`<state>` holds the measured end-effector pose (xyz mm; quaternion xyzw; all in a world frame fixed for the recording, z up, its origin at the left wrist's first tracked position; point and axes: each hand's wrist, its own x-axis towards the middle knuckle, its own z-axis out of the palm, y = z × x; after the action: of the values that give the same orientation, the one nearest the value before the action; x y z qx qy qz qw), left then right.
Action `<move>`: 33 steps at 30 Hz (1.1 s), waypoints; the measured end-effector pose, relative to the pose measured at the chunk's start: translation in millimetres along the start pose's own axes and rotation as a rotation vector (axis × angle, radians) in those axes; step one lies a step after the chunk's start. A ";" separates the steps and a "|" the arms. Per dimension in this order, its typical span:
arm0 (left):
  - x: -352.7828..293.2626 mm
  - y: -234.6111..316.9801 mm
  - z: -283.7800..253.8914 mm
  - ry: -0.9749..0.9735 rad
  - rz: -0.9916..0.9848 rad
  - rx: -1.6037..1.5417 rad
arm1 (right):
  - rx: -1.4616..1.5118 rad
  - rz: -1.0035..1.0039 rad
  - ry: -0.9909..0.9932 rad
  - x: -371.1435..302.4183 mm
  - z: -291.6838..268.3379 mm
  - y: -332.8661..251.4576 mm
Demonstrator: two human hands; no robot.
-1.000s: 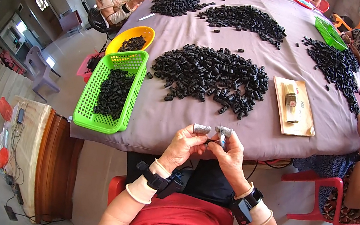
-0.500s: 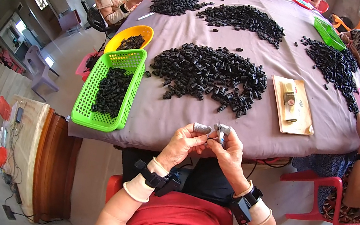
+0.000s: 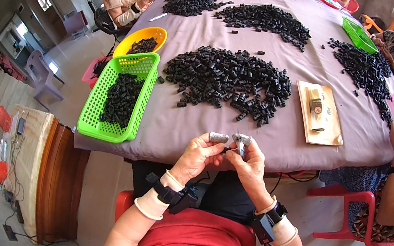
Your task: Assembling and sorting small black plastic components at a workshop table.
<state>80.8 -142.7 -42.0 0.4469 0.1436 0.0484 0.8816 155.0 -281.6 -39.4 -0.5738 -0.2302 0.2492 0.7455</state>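
Just off the table's near edge, my two hands meet with their fingertips almost touching. My left hand (image 3: 201, 154) is closed in a pinch, and a small black piece (image 3: 226, 150) shows at its fingertips, mostly hidden. In my right hand (image 3: 250, 167), thumb and fingers close on a slim, pale, pointed blade-like tool (image 3: 241, 146) with a bit of blue. Grey wrapping covers one fingertip on each hand. Beyond them lies a large pile of short black cylindrical pieces (image 3: 225, 78) on the cloth-covered table (image 3: 179, 135).
Left of the pile stand a green basket (image 3: 149, 91) and a yellow bowl (image 3: 160, 37), both holding black pieces. A tan envelope (image 3: 327, 137) with a packet on it lies to the right. Farther off are more black piles (image 3: 266, 20) and several people working around the table.
Both hands remain together, with the fingertips shifted very slightly up and left. The tool's thin tip now shows more plainly. The piles and containers look unchanged.
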 end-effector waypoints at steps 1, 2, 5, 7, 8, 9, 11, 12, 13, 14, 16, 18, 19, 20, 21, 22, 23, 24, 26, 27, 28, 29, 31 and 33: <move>0.2 0.3 -0.3 -0.004 -0.002 -0.016 | -0.001 0.001 -0.001 0.0 0.5 -0.3; 0.3 0.3 -0.6 -0.008 -0.005 -0.031 | 0.006 -0.012 -0.001 0.1 1.1 -0.4; 0.3 -0.5 -2.8 -0.016 0.000 -0.043 | 0.009 -0.027 0.001 0.1 2.0 -0.7; -0.3 -0.9 -2.6 -0.007 0.002 -0.037 | 0.005 -0.030 0.001 -0.1 2.2 -0.8; -0.4 -0.8 -2.2 0.000 0.003 -0.031 | 0.004 -0.015 0.005 -0.3 1.9 -1.3; -0.4 -0.7 -1.9 0.000 0.003 -0.032 | 0.003 0.000 0.009 -0.4 1.8 -1.6; -0.4 -0.6 -1.5 0.009 -0.002 -0.020 | 0.003 -0.004 0.012 -0.2 1.8 -0.6; -0.4 -0.4 -1.5 0.010 -0.002 -0.021 | 0.004 -0.008 0.016 -0.2 2.0 -0.2; -0.5 0.0 -1.8 0.005 -0.005 -0.033 | 0.004 -0.007 0.016 -0.1 3.2 -1.3; -0.5 0.4 -2.0 0.000 -0.008 -0.046 | 0.013 -0.015 0.033 -0.1 5.1 -3.4; -0.7 1.2 -1.7 0.001 -0.013 -0.056 | 0.022 -0.023 0.052 0.0 6.1 -4.0; -1.2 3.0 -0.1 0.002 -0.018 -0.066 | 0.012 -0.043 0.049 0.3 5.5 -2.5; -2.1 4.6 1.6 0.009 -0.021 -0.075 | 0.012 -0.043 0.050 0.1 5.4 -2.0; -2.8 5.6 2.5 0.017 -0.024 -0.084 | 0.014 -0.035 0.051 0.2 5.4 -1.6; -2.8 5.4 3.1 0.017 -0.024 -0.084 | 0.017 -0.027 0.052 0.2 5.5 -1.3; -2.5 4.7 3.9 0.033 -0.025 -0.051 | 0.016 -0.026 0.052 -0.1 5.0 -1.5; -2.4 4.4 4.4 0.048 -0.025 -0.017 | 0.024 -0.019 0.032 -0.6 3.9 -2.7; -2.3 3.7 3.7 0.048 -0.025 -0.018 | 0.031 -0.011 0.012 -0.9 3.0 -3.2; -1.9 1.8 1.9 0.000 -0.009 0.048 | 0.011 -0.024 0.010 -0.2 1.2 0.5; -2.0 1.6 2.3 0.000 -0.010 0.047 | -0.009 -0.039 0.008 -0.1 0.5 1.8; -2.2 1.8 2.9 -0.005 -0.004 0.067 | -0.010 -0.039 0.009 -0.1 0.3 1.9; -2.4 2.0 3.2 -0.009 0.003 0.088 | 0.012 -0.035 0.011 0.3 0.4 2.1; -2.1 1.6 5.2 0.016 0.009 0.070 | 0.034 -0.031 0.012 0.9 0.4 2.5; -1.8 0.5 6.2 0.041 0.016 0.053 | 0.070 0.003 0.006 1.0 0.5 2.8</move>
<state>81.0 -147.6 -37.9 0.4702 0.1593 0.0609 0.8659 155.2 -280.0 -42.0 -0.5483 -0.2179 0.2567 0.7655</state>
